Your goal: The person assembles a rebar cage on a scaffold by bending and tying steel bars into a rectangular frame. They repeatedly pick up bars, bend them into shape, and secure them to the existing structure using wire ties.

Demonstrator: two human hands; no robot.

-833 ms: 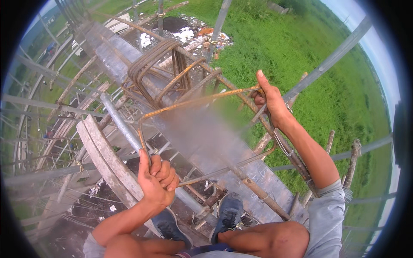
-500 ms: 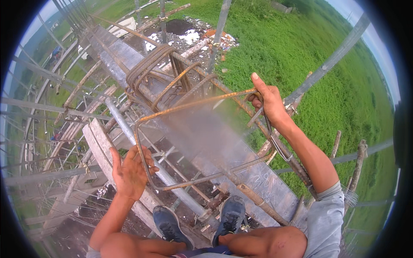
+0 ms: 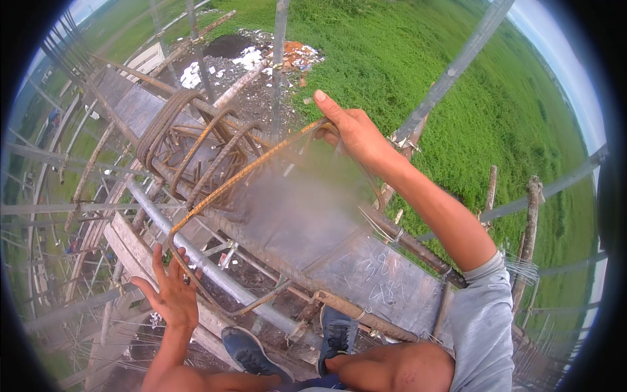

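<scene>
My right hand (image 3: pixel 353 134) is closed round the upper right corner of a rectangular stirrup (image 3: pixel 228 185) bent from rusty rebar, its thumb pointing up. The stirrup hangs tilted above a long grey sheet-lined beam form (image 3: pixel 398 277). My left hand (image 3: pixel 175 294) has its fingers spread, palm up, at the stirrup's lower left side; the bar passes by the fingertips, and whether they touch it I cannot tell. Beyond the stirrup, a bunch of similar rebar stirrups (image 3: pixel 157 124) sits around the long bars over the form. A blurred patch hides part of the middle.
My shoes (image 3: pixel 336 336) stand at the near side among bars and boards. A silver pipe (image 3: pixel 151 208) and a wooden plank (image 3: pixel 127 245) run along the left. Upright scaffold poles (image 3: pixel 450 65) rise on the far side. Tie wires (image 3: pixel 519 266) stick out by my right sleeve.
The view has shifted, so the scene sits further left. The stirrup tilts more steeply, its left end lower. My left hand's fingers have moved outward from wrapping near its side bar.
</scene>
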